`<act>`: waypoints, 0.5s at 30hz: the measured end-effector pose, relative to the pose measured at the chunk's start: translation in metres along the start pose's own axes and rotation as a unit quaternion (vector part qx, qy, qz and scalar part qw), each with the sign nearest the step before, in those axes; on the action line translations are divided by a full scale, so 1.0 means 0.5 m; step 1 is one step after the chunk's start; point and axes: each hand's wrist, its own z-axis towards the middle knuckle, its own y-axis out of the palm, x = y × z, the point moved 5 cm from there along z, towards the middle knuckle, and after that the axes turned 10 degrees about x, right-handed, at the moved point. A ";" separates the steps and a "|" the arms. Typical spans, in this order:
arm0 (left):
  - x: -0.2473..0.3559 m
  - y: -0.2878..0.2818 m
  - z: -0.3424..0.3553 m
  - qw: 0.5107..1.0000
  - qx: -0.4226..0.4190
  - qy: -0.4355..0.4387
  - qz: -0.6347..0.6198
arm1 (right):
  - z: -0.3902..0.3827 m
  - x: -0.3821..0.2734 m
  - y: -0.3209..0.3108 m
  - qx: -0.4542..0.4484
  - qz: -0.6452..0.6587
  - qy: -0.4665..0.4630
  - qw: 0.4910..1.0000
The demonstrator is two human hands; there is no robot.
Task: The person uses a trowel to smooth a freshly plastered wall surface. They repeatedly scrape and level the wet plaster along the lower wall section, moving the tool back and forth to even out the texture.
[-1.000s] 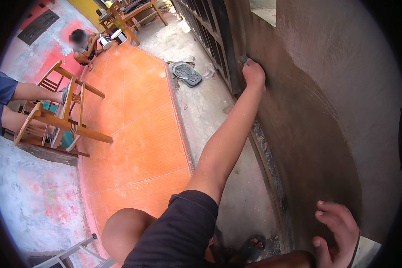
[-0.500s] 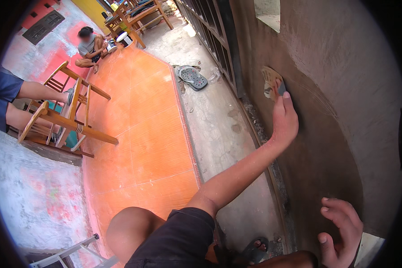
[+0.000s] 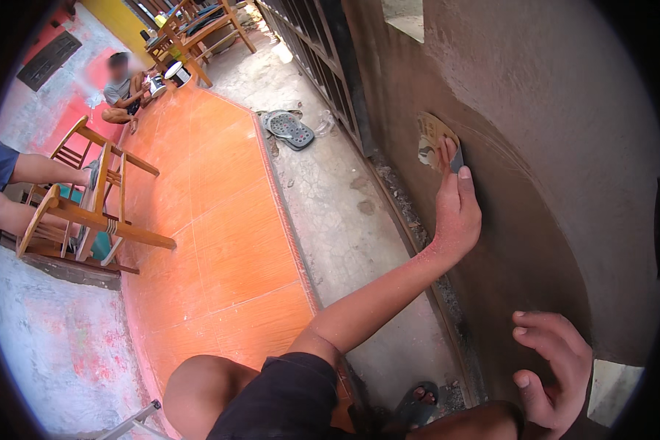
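My left hand (image 3: 459, 216) reaches far forward and presses a piece of sandpaper (image 3: 431, 139) to the grey-brown wall (image 3: 513, 235). The sheet is beige with printed patches and a bluish-grey part under my fingers. Reddish dust coats the back of this hand and wrist. Nearer and lower right, my right hand (image 3: 561, 367) is beside the wall, fingers curved and apart, holding nothing. A darker, smoother band of wall lies around both hands, bordered by a paler rough area.
Orange tiled floor (image 3: 220, 249) steps down to a concrete strip (image 3: 330, 220) with grey slippers (image 3: 289, 128). At left, a person stands on a wooden chair (image 3: 99, 198); another person (image 3: 124, 92) sits farther back near a bucket. A barred gate (image 3: 308, 51) adjoins the wall.
The view has shifted slightly, so floor and chair sit further left. My left hand stays on the sandpaper against the wall, with its fingers straighter. My right hand remains open.
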 end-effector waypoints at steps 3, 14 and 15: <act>0.030 0.014 0.014 0.997 0.054 0.014 -0.054 | -0.010 0.030 0.002 -0.028 -0.022 -0.001 0.999; -0.003 0.005 0.076 0.995 0.047 -0.068 -0.047 | -0.009 0.025 0.004 0.020 -0.011 0.065 0.998; -0.012 -0.011 0.111 0.991 0.105 -0.064 -0.051 | -0.002 0.015 0.004 0.020 -0.033 0.056 0.998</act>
